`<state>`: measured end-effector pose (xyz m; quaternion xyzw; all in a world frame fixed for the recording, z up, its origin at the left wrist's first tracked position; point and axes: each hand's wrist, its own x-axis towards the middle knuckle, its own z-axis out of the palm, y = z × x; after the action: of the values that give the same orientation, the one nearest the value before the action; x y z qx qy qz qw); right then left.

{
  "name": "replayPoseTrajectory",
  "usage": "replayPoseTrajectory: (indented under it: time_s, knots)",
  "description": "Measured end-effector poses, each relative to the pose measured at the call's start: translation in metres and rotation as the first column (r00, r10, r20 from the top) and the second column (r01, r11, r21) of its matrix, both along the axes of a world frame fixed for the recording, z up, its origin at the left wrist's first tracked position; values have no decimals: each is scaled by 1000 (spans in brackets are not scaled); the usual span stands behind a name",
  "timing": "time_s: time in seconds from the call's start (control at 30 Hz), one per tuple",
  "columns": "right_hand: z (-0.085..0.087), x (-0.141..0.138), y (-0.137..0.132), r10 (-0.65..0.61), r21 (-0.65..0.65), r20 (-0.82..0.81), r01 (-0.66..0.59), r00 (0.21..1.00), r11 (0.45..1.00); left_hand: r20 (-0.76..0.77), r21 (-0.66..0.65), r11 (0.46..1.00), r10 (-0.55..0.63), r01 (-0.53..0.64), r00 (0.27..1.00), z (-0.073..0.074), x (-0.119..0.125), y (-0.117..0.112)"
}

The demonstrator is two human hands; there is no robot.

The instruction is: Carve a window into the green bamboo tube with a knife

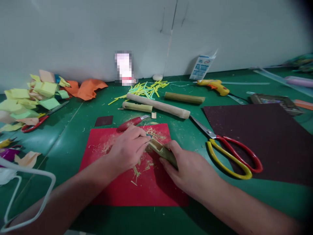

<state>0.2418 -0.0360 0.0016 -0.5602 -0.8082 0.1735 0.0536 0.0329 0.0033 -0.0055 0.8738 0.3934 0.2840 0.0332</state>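
My right hand (189, 168) is wrapped round a short green bamboo piece (162, 150) with a split open end, held tilted over a red mat (146, 189). My left hand (128, 148) is closed in a pinch at the open end of the bamboo, its fingertips against the rim; what it pinches is too small to name. Pale shavings (137, 171) lie scattered on the mat under both hands. A red-handled knife (132, 122) rests just beyond my left hand at the mat's far edge.
Large red-and-yellow scissors (230, 150) lie right of the mat beside a dark sheet (264, 140). Three bamboo sections (158, 106) lie behind, with cut straws (144, 89), a glue gun (214, 85), coloured paper (31, 98) and smaller red scissors (36, 123) at left.
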Motion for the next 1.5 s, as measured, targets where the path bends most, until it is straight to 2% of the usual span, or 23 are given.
replayPoseTrajectory:
  time_s: [0.13,0.27,0.37,0.5,0.57,0.67,0.73,0.8,0.9,1.1,1.2,1.33,1.5]
  knots:
    - [0,-1,0,-7,45,-7,7,1000,999,2,40,998,56,-56,998,-1,-1,1]
    - [-2,-2,-1,16,63,27,-17,1000,998,-5,13,1000,6,-6,1000,-2,0,-1]
    - [-2,-2,-1,6,58,16,-7,1000,998,-16,52,997,54,-53,998,-2,1,-3]
    - [-1,-1,-1,-1,14,-6,1,1000,1000,5,-44,998,42,-42,999,0,-3,-2]
    - [1,0,1,-23,-3,-21,22,1000,1000,115,-134,984,134,-118,984,0,-8,3]
    - [4,0,3,-40,-26,-39,39,998,999,320,-386,898,346,-212,882,-2,-14,8]
    - [4,1,5,-40,-39,-46,38,998,999,416,-553,816,446,-169,792,-5,-15,8]
    - [5,1,7,-43,-49,-44,41,998,998,473,-663,744,505,-86,722,-7,-13,6]
    - [4,2,8,-45,-53,-39,43,998,998,520,-737,676,551,17,653,-7,-9,2]
    - [2,3,7,-35,-30,-66,33,997,999,544,-790,604,612,104,574,-2,-7,1]
    - [2,4,7,-35,-24,-75,33,997,999,532,-797,600,637,76,557,-2,-8,2]
    - [3,3,7,-43,-37,-62,40,997,998,523,-772,635,621,17,584,-2,-9,1]
    - [4,2,7,-44,-56,-40,42,998,998,536,-743,669,625,-34,568,-2,-8,2]
